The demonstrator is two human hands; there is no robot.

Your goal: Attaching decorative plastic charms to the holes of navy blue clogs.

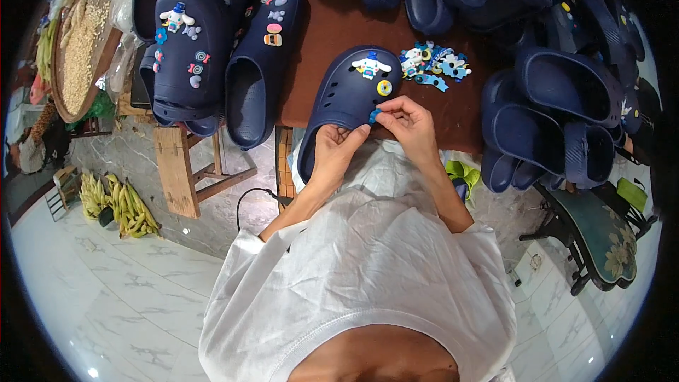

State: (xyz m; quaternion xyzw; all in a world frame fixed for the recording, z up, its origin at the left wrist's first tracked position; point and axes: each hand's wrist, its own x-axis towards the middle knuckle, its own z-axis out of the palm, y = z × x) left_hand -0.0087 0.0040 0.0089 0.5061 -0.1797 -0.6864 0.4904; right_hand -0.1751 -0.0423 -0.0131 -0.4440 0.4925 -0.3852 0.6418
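1. With directions read from its middle, the navy blue moulded clog with a rounded toe [338, 89] is set at the near edge of the brown, flat-topped table [346, 18]; its toe is pointed to 1 o'clock, and its heel is carried past that edge at 7 o'clock, toward the white cloth shirt [368, 247].
2. Bare brown surface is left at 12 o'clock, up to the navy clogs crowded along the far side [423, 3].
3. Between 9 and 10 o'clock, only a narrow strip is left before the upright-lying navy clog with small coloured charms [256, 74].
4. At 3 o'clock, a wider bare patch is bounded by the heaped navy clogs [555, 95]; at 2 o'clock, the toe is closely flanked by a loose pile of blue and white flat charms [433, 65].
5. The rim of the clog's opening is gripped by the left hand [334, 154] at 6 o'clock; how far its fingers reach inside is hidden.
6. A small bright blue charm [373, 117] is pinched between right thumb and forefinger against the clog's side; the right hand [412, 129] is held at 4 o'clock, near the left.
7. The toe is decorated with a white long-eared figure in blue [371, 66] and a yellow ring-shaped charm [384, 88]; several holes are unfilled.
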